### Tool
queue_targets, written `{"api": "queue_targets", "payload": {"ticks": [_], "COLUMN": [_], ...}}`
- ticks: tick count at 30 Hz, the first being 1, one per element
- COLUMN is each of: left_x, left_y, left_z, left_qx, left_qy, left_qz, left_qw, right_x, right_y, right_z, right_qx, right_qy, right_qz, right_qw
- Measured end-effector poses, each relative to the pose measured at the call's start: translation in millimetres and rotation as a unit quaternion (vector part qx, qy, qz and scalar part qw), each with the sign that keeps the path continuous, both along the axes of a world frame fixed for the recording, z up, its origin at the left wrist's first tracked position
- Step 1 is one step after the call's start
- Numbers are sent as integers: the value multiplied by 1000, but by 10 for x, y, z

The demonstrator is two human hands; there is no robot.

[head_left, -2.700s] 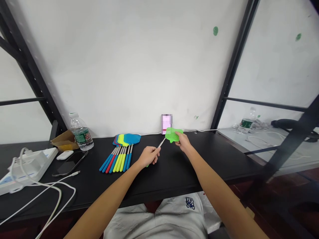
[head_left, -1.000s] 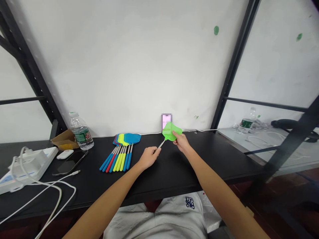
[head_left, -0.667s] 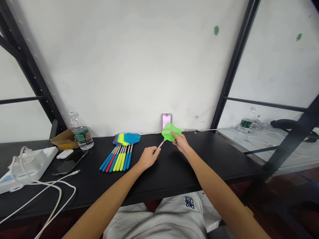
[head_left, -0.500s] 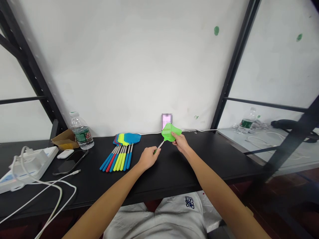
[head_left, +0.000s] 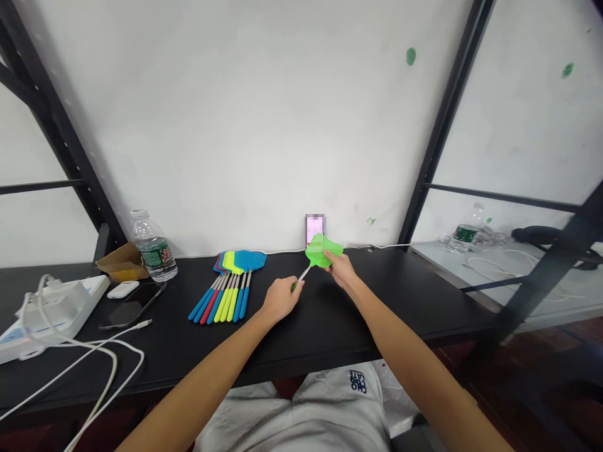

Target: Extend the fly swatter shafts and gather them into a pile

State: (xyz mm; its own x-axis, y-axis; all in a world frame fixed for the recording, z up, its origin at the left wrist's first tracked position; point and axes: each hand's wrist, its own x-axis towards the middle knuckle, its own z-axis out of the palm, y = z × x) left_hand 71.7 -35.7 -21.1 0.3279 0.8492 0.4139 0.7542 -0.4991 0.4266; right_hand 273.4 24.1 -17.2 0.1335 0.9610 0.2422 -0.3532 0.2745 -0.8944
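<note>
A green fly swatter (head_left: 316,254) with a perforated head and a thin metal rod is held above the black table, its head up and to the right. My left hand (head_left: 281,297) is closed around its handle, most of which the fingers hide. My right hand (head_left: 340,269) pinches the right side of the swatter's head, thumb on the front face. Left of my hands, several fly swatters with blue, red and yellow handles (head_left: 220,304) lie fanned out and overlapping, heads toward the wall.
A phone with a lit screen (head_left: 315,226) leans on the wall behind the green head. On the left are a water bottle (head_left: 154,248), a cardboard box (head_left: 123,263), a dark phone (head_left: 133,306), a white case (head_left: 123,290), a power strip (head_left: 82,314) and loose white cables (head_left: 115,364).
</note>
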Motion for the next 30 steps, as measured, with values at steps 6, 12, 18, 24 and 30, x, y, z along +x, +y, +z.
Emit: {"api": "queue_targets", "payload": {"ticks": [6, 12, 18, 24, 30], "left_x": [-6, -6, -6, 3, 26], "left_y": [8, 25, 36, 30, 21], "left_z": [-10, -13, -1, -7, 11], "left_qx": [5, 0, 16, 5, -2], "left_qy": [-7, -30, -52, -37, -2], "left_qz": [-10, -21, -33, -33, 13], "left_qw": [1000, 999, 998, 999, 1000], "right_x": [-15, -53, -344, -490, -492], "right_y": [-5, -71, -190, -210, -215], "right_z": [11, 43, -30, -96, -73], "right_qx": [24, 4, 23, 36, 14], "right_qy": [-2, -20, -136, -157, -143], "right_qz": [-3, 14, 113, 126, 103], "right_qw": [1000, 1000, 984, 979, 984]}}
